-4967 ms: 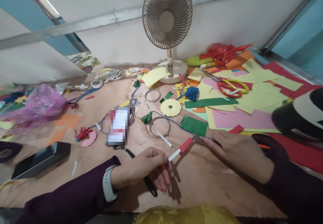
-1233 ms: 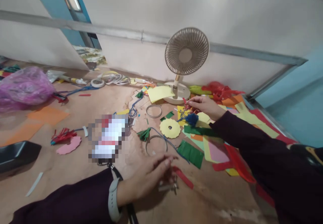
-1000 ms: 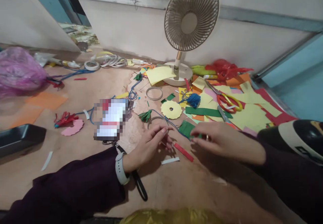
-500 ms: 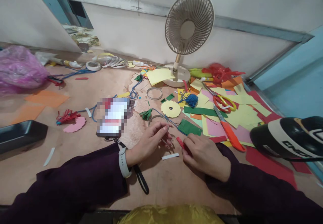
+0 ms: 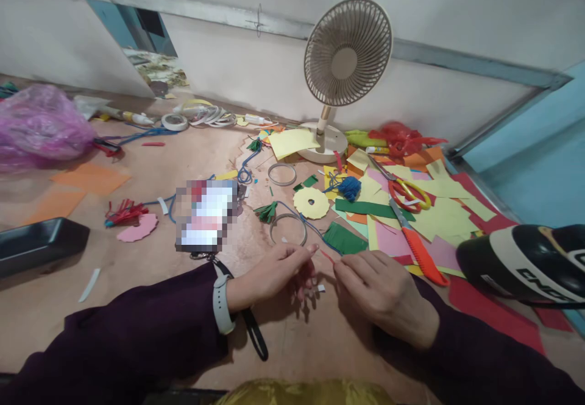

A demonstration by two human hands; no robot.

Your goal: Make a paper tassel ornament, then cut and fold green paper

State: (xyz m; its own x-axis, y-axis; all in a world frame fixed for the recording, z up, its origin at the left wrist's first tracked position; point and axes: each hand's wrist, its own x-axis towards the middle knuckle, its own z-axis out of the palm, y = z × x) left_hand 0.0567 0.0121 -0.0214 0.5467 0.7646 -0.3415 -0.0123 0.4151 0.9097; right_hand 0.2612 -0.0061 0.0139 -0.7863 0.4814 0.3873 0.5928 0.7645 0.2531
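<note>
My right hand (image 5: 381, 292) pinches a narrow red paper strip (image 5: 327, 255), which juts from its fingertips toward the left. Facing it, my left hand (image 5: 281, 276) hovers over the table with thumb and fingers loosely curled and apart; nothing shows in it. Beside the left fingertips lies a white paper strip (image 5: 321, 288), mostly covered by them. Just beyond the left hand are a bangle ring (image 5: 305, 232) and a green paper tassel (image 5: 266, 212). A scalloped yellow paper disc (image 5: 315, 210) with a centre hole lies farther back, near a green paper piece (image 5: 346, 239).
A fan (image 5: 343, 64) stands at the back. On the right are a bottle (image 5: 512, 265), an orange cutter (image 5: 423, 259), scissors (image 5: 409, 195) and scattered coloured paper. A phone (image 5: 208, 216) with a strap, a pink disc (image 5: 137, 228) and a black box (image 5: 46, 243) lie left.
Both hands have come slightly nearer to me, and the right has shifted a little rightward. The red strip now shows edge-on and thinner. The left fingers now cover most of the white strip.
</note>
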